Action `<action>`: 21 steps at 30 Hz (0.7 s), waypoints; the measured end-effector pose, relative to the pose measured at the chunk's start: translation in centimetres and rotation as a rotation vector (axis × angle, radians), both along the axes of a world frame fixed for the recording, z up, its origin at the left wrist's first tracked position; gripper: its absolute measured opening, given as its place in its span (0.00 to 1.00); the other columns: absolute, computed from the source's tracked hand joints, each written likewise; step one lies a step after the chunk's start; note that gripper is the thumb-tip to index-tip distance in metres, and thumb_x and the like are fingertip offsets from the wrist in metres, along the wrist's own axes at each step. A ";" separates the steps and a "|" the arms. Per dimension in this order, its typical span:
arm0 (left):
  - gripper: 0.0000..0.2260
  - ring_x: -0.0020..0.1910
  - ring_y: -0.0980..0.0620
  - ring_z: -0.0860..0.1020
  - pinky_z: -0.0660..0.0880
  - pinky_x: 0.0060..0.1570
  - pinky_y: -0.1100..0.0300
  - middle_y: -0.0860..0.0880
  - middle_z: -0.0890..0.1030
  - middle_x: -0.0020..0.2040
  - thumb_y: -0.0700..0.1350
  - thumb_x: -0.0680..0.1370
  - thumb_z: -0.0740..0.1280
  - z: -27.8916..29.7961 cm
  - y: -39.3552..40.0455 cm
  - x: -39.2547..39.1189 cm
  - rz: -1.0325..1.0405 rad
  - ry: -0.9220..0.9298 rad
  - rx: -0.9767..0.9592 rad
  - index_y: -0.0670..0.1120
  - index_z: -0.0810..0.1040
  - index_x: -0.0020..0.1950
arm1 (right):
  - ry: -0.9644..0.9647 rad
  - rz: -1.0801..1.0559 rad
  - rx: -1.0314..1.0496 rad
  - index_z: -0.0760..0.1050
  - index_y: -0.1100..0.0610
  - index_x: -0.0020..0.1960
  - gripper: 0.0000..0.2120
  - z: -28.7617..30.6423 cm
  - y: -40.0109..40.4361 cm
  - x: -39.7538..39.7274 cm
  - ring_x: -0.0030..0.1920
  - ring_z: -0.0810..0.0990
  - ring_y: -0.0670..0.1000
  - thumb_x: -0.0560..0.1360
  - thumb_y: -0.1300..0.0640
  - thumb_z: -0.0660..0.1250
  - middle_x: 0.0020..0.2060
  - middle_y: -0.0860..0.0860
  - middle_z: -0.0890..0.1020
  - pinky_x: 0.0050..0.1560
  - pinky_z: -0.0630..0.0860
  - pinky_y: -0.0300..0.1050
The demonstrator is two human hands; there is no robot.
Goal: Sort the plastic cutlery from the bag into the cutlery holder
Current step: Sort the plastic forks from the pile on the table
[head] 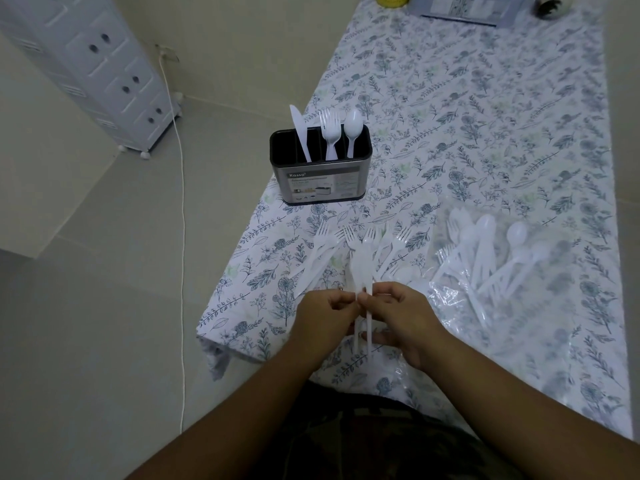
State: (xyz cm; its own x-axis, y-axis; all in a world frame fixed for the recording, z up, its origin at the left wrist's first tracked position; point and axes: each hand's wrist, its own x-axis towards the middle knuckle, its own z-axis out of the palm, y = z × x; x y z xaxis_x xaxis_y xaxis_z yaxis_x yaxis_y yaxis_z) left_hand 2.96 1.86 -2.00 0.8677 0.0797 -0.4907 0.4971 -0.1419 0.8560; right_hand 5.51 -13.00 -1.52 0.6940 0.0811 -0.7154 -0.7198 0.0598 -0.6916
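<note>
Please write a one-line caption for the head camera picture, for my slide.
Both hands, left and right, hold white plastic cutlery before the black cutlery holder.

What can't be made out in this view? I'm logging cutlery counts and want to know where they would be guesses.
- Head view: the white plastic pieces pinched by the left hand and right hand overlap, so their types and number are unclear.
- The clear plastic bag blurs the cutlery inside.
- The black-lined metal cutlery holder hides the lower ends of its pieces.
- The top edge cuts off the grey box.
</note>
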 end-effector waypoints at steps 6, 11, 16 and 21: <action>0.06 0.45 0.48 0.86 0.83 0.50 0.45 0.49 0.87 0.44 0.46 0.77 0.71 -0.5 0.2 -0.3 -0.070 0.029 -0.032 0.51 0.86 0.52 | -0.021 -0.014 -0.040 0.81 0.59 0.54 0.13 -0.1 0.0 -0.3 0.40 0.88 0.49 0.71 0.62 0.79 0.44 0.55 0.88 0.33 0.82 0.46; 0.12 0.40 0.55 0.81 0.79 0.45 0.64 0.53 0.85 0.43 0.39 0.79 0.63 -1.1 0.2 0.2 -0.391 -0.146 0.290 0.49 0.86 0.54 | 0.149 -0.037 0.101 0.80 0.65 0.57 0.14 -0.6 -0.7 0.0 0.42 0.88 0.55 0.73 0.65 0.76 0.45 0.59 0.88 0.40 0.85 0.50; 0.10 0.44 0.51 0.78 0.73 0.45 0.62 0.46 0.82 0.45 0.38 0.77 0.65 -1.5 0.0 1.2 -0.431 -0.302 0.518 0.44 0.85 0.53 | 0.224 0.038 0.081 0.79 0.56 0.48 0.08 -1.3 -1.0 -0.5 0.37 0.83 0.49 0.73 0.61 0.77 0.40 0.53 0.86 0.39 0.79 0.45; 0.06 0.42 0.50 0.76 0.74 0.38 0.59 0.50 0.76 0.43 0.43 0.73 0.69 -2.2 0.2 1.9 -0.282 -0.076 0.630 0.45 0.76 0.49 | 0.146 0.006 0.071 0.83 0.60 0.52 0.08 -1.2 -1.2 -0.3 0.40 0.81 0.53 0.74 0.61 0.76 0.43 0.58 0.84 0.33 0.80 0.44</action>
State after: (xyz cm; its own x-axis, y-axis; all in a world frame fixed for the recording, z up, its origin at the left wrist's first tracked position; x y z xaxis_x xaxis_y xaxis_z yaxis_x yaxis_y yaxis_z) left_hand 4.90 2.08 -4.21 0.9271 0.0960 -0.3623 0.3106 -0.7381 0.5990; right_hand 5.20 -14.24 -2.77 0.5821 0.1389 -0.8011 -0.8131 0.1008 -0.5734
